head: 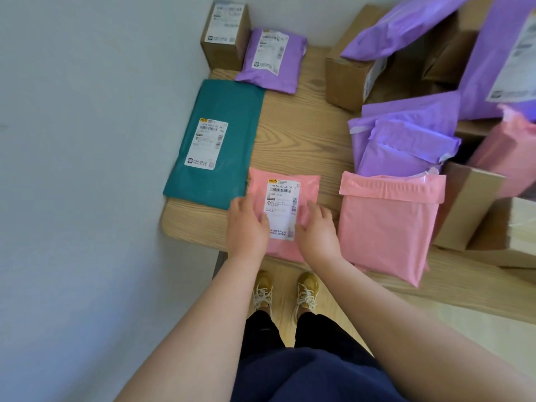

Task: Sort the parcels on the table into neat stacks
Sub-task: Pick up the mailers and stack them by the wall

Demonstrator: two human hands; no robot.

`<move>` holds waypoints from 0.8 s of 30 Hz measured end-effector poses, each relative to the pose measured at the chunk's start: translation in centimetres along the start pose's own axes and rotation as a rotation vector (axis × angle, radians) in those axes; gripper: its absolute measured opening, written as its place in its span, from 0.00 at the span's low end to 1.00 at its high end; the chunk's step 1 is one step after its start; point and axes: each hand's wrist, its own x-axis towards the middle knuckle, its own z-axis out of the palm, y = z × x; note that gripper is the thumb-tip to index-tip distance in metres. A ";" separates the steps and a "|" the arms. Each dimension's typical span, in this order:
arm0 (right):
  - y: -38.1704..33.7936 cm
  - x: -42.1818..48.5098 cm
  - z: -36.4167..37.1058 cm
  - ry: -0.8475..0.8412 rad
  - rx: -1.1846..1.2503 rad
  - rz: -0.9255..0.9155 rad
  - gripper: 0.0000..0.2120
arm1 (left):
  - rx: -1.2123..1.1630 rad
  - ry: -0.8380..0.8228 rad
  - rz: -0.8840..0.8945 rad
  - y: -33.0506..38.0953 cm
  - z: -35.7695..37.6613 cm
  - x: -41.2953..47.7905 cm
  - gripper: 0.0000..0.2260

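Note:
A small pink labelled mailer (282,187) lies label-up near the front edge of the wooden table (301,132). My left hand (246,224) rests on its left edge and my right hand (317,227) on its right edge, fingers pressing it flat. To its right lies a larger pink mailer (388,224), face down. A teal mailer (214,143) lies at the table's left edge. A small purple mailer (271,60) leans at the back left beside a small cardboard box (224,34). Several purple mailers (406,143) are piled in the middle right.
At the back right stands a cardboard box (348,74) with purple mailers (406,24) on it. More boxes (464,204) and another pink mailer (510,158) crowd the right side. A pale wall (87,140) borders the table's left. My feet show below the front edge.

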 end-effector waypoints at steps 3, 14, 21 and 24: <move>0.1 0.3 -0.4 -0.058 -0.003 0.063 0.20 | -0.160 -0.010 -0.255 0.2 -0.2 1.2 0.16; -1.6 2.2 -3.2 -0.196 0.239 0.072 0.22 | -0.716 -0.181 -0.475 2.3 -1.6 2.4 0.04; -6.0 5.6 -4.9 -0.109 0.349 0.066 0.26 | -0.870 -0.102 -0.458 4.3 -6.0 6.3 0.05; -8.6 8.1 -5.2 -0.108 0.494 0.067 0.30 | -0.855 -0.083 -0.381 5.7 -7.5 10.2 0.07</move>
